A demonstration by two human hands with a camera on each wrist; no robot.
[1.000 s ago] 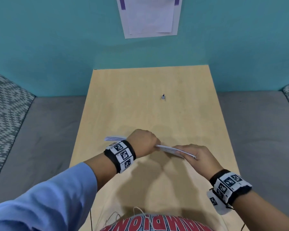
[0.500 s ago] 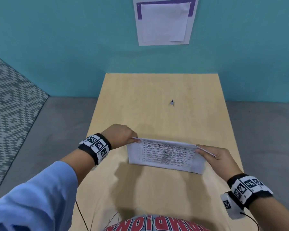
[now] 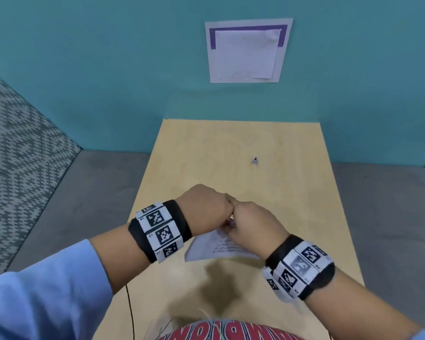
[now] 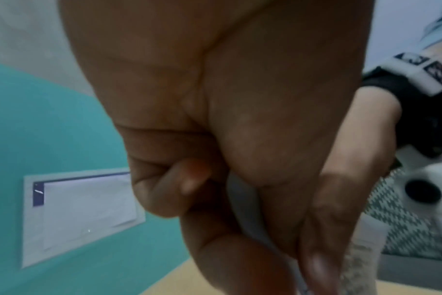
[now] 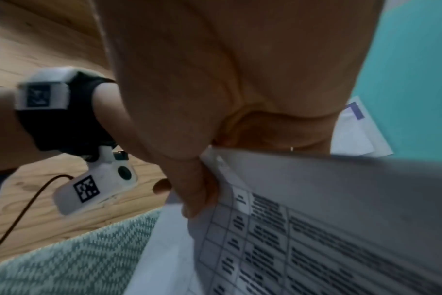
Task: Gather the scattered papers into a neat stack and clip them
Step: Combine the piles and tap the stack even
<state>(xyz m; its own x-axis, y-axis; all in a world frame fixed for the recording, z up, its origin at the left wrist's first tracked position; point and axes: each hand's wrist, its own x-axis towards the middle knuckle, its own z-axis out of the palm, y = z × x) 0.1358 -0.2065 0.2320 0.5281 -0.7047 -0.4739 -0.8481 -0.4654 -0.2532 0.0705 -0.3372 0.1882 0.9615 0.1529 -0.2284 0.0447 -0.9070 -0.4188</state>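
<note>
Left hand (image 3: pixel 201 207): raised above the counter, fingers (image 4: pixel 189 179) curled, knuckles touching the right hand at its 3 o'clock side. Forearm enters from 7 o'clock; blue sleeve pushed back; marker band on wrist.
Right hand (image 3: pixel 253 227): fingers curled, thumb (image 5: pixel 197 191) pinching the papers (image 5: pixel 316 229). Forearm enters from 5 o'clock; marker band on wrist.
</note>
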